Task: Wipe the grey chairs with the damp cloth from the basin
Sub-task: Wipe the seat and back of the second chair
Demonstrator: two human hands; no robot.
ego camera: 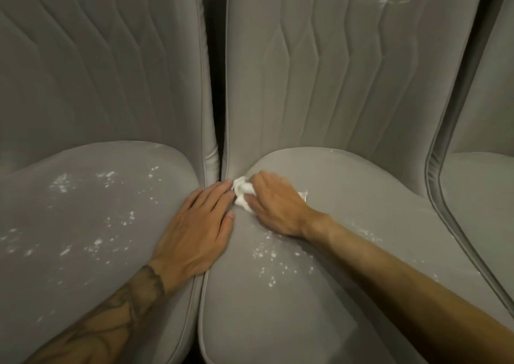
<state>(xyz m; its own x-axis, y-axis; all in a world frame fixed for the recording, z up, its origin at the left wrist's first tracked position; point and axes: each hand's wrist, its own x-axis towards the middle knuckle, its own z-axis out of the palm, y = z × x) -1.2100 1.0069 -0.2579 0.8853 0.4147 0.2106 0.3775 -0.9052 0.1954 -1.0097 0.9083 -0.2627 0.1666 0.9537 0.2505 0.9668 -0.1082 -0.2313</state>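
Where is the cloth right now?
Head view, centre: the white cloth is bunched in the right hand at the back left corner of the middle chair seat, right beside the left hand.

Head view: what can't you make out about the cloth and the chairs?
Head view only.
cloth: mostly hidden under the right hand; full size and dampness unclear.
right chair: cut off by the frame's right edge.
gap between the left chair and middle chair: too dark to see into.
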